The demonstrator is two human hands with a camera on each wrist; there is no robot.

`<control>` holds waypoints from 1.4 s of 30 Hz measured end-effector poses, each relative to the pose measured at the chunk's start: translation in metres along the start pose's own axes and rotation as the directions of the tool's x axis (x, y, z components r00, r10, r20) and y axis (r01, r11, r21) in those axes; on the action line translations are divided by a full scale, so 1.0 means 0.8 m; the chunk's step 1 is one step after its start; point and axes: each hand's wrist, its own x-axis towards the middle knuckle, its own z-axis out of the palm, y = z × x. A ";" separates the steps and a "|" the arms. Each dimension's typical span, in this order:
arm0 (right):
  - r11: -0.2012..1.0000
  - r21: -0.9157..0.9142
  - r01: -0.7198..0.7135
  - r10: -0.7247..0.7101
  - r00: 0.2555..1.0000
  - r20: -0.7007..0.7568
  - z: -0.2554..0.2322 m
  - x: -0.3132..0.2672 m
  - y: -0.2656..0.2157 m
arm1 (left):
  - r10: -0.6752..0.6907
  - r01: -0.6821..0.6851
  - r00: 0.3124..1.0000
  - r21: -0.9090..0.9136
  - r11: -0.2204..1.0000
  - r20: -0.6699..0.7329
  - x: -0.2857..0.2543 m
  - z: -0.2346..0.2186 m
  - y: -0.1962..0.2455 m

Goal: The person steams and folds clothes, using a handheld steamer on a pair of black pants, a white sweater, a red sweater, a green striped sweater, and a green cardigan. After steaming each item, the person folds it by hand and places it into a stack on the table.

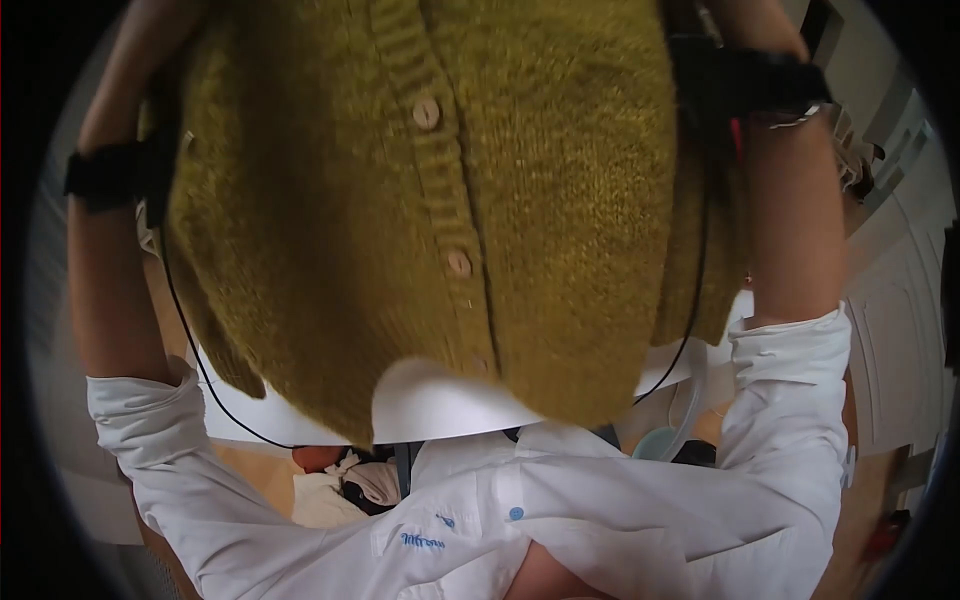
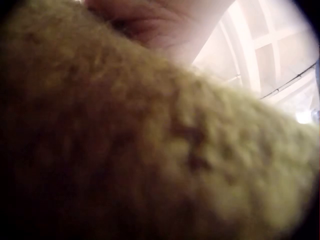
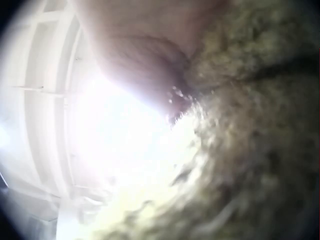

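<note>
A mustard-green knitted cardigan [image 1: 570, 200] hangs spread out in front of the person, raised between both arms. Its ribbed button band with pale round buttons [image 1: 426, 114] runs down the middle. The left hand [image 2: 165, 22] grips the cardigan high up; in the left wrist view, knit fills most of the picture and hides the fingers. On the other side the right hand [image 3: 135, 55] holds the knit too, its thumb pressed into a fold in the right wrist view. In the head view, the upper edge of the cardigan and the fingertips are out of frame.
Behind the cardigan's hem shows a white table [image 1: 440, 400]. Below it lie bundled clothes [image 1: 370, 483] on the floor, with a pale green round container [image 1: 655, 443] to the right. Thin black cables [image 1: 185, 300] hang from both wrist straps.
</note>
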 end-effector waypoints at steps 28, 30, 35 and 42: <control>0.768 -0.543 -0.339 0.613 0.632 0.473 0.183 -0.248 0.304 | -0.016 0.881 0.453 -0.445 0.161 0.891 -0.351 0.298 -0.085; 0.772 -0.541 -0.334 0.610 0.630 0.481 0.183 -0.246 0.304 | -0.100 0.849 0.529 -0.524 0.076 0.843 -0.362 0.306 -0.109; 0.771 -0.533 -0.350 0.612 0.642 0.463 0.185 -0.248 0.304 | -0.326 0.775 0.476 -0.565 -0.284 0.817 -0.393 0.329 -0.155; 0.772 -0.525 -0.357 0.613 0.637 0.467 0.181 -0.247 0.299 | -0.291 0.788 0.507 -0.573 -0.226 0.812 -0.395 0.328 -0.154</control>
